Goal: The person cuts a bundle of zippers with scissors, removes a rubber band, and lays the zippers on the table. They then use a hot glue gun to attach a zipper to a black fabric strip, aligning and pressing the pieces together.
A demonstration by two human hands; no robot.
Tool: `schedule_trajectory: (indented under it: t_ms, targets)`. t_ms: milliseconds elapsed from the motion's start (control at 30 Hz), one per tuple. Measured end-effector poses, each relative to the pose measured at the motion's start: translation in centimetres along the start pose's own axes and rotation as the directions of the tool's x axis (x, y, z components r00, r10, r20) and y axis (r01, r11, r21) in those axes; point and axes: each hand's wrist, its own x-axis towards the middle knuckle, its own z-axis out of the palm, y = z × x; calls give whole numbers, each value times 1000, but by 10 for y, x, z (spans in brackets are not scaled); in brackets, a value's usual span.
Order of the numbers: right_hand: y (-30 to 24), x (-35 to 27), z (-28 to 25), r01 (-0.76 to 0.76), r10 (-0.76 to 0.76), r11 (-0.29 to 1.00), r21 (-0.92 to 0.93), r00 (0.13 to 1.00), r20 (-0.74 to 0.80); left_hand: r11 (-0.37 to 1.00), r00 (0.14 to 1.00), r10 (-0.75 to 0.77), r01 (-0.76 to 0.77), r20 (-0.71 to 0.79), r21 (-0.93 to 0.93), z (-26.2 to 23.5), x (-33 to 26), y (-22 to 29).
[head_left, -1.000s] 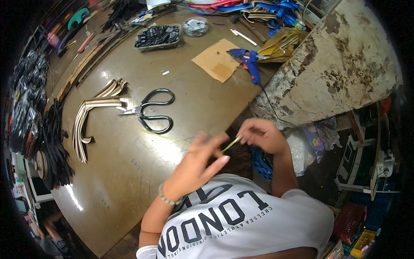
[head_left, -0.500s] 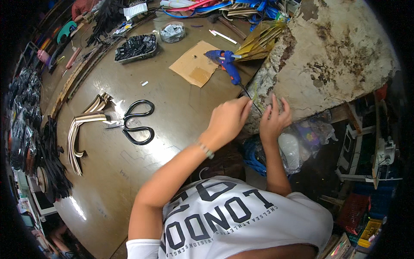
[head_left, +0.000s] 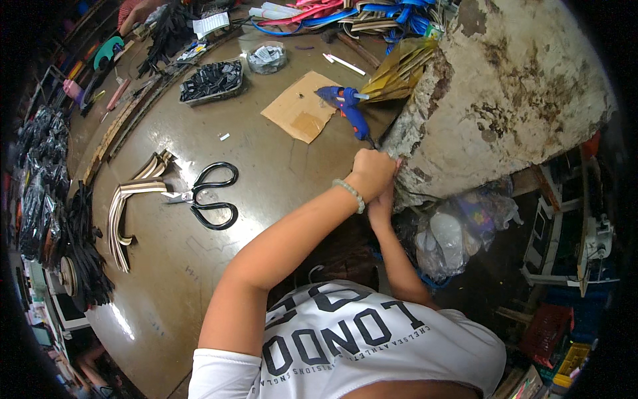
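Note:
My left hand [head_left: 373, 169] is closed at the right edge of the table, by the black cord [head_left: 373, 143] of a blue glue gun [head_left: 352, 110]. The cord runs down from the gun's handle into this fist. Just below and behind it is my right hand [head_left: 381, 205], brought up against the left one. Its fingers are mostly covered, and what they grip is hidden. The glue gun lies with its nozzle over a piece of brown cardboard [head_left: 292, 100]. Large black-handled scissors [head_left: 219, 214] lie to the left, blades against striped strips [head_left: 119, 199].
A tray of black clips [head_left: 212, 80] and a tub of grey pieces [head_left: 267, 60] stand farther back. White sticks [head_left: 345, 64] lie near yellowish strips [head_left: 402, 70]. A stained pale sheet [head_left: 525, 86] covers the right side. Plastic bags [head_left: 445, 233] hang below it.
My hands have come together: the right moved left, and the left closed and shifted right. The cord's lower part is now covered by my hands.

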Motion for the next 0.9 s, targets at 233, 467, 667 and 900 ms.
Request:
schedule_trajectory:
  t_ms: [233,467,667,900]
  targets:
    - [-5,-20,-17,-285,285,959,-9,956,64,980,974,186,-193,-126,-40,16,-10,-15]
    - [-18,10,-8,-101,180,841,531,979,-100,968,914,202,-241,-353,-71,34,-7,-13]
    - [-21,-1,-6,-284,388,868,408,900,-199,976,942,135,-180,-306,-125,31,-6,-9]
    - [4,2,-14,-284,311,768,574,949,53,973,951,172,-205,-258,-109,38,-5,-13]
